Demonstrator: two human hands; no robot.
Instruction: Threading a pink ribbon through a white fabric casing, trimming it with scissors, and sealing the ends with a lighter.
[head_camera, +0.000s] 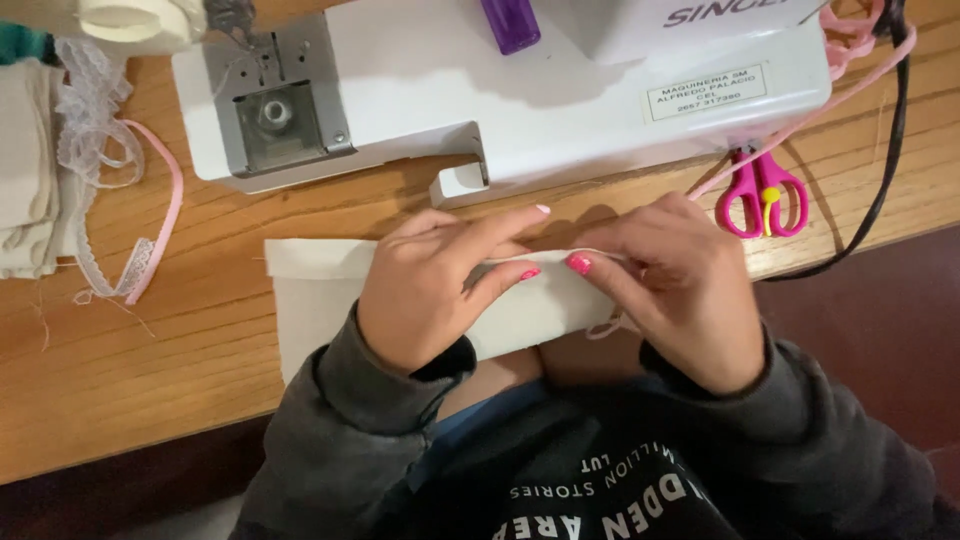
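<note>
The cream fabric piece (320, 290) lies at the centre of the frame on the wooden table (150, 370), and you pinch its upper folded edge with both hands. Your left hand (430, 290) presses it with fingers extended, your right hand (680, 285) nips it closed. The white sewing machine (560, 90) sits above, pink scissors (762, 192) at upper right, lace trim (95, 130) at upper left.

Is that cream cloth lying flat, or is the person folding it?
Being folded along its top edge. The cream cloth lies flat on the wooden table, while the left hand and right hand pinch a narrow turned-over strip.
</note>
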